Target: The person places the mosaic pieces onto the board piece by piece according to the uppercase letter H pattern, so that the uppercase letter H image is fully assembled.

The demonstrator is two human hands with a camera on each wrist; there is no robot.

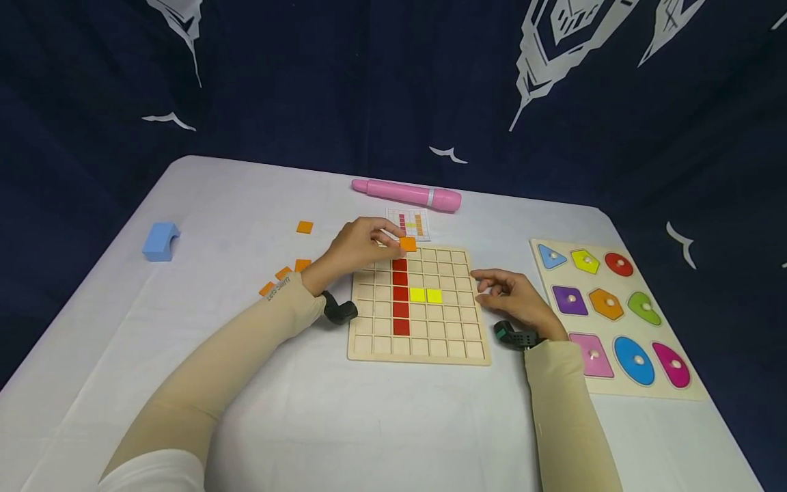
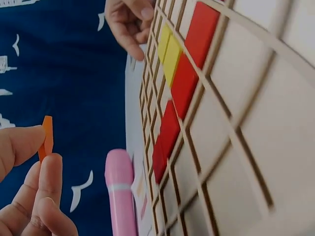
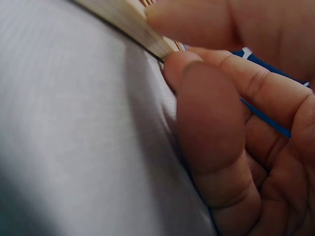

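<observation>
Between thumb and fingers, my left hand (image 1: 364,240) pinches an orange square tile (image 1: 408,244) above the far part of the wooden grid board (image 1: 420,357). In the left wrist view the orange tile (image 2: 47,137) appears edge-on, raised off the board. A column of red tiles (image 1: 401,309) sits in the grid, with two yellow tiles (image 1: 425,295) side by side to its right. My right hand (image 1: 513,295) rests its fingertips against the board's right edge, its fingers loosely bent. The right wrist view shows thumb and fingers at the board's wooden rim (image 3: 133,27).
Several loose orange tiles (image 1: 304,227) lie left of the board, some partly behind the left forearm. A printed pattern card (image 1: 420,224) and a pink marker-shaped object (image 1: 406,193) lie beyond it. A shape puzzle (image 1: 541,273) is at right, a blue block (image 1: 160,242) far left.
</observation>
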